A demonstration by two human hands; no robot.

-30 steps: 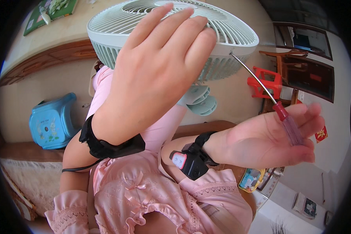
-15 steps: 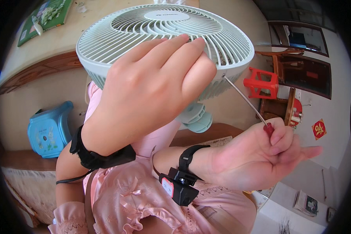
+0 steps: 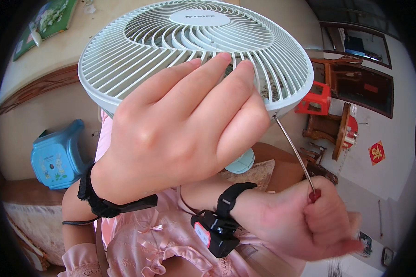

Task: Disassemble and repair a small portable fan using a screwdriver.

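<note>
A pale mint fan head [image 3: 108, 60] with a slatted round grille is tilted up in front of me. My left hand [image 3: 180, 124] lies over its near rim, fingertips on the slats, the thumb hidden. In my closed right hand [image 3: 309, 226] is a screwdriver [image 3: 292, 146], its red handle mostly covered by my fingers. The metal shaft slants up to the underside of the rim, right of my left hand, where its tip meets the casing. Part of a mint round piece [image 3: 241, 162] shows below my left hand.
At the far left, a green board or book [image 3: 55, 27] lies on a pale tabletop [image 3: 99, 34]. A blue plastic stool [image 3: 58, 159] stands at left on a brown surface. On the right are a red stool [image 3: 315, 99] and wooden furniture [image 3: 326, 129]. Black straps circle both wrists.
The fan head has come nearer and tilted, hiding more of the mint piece below. My left hand moved slightly down with it. My right hand dropped lower and turned, still gripping the screwdriver.
</note>
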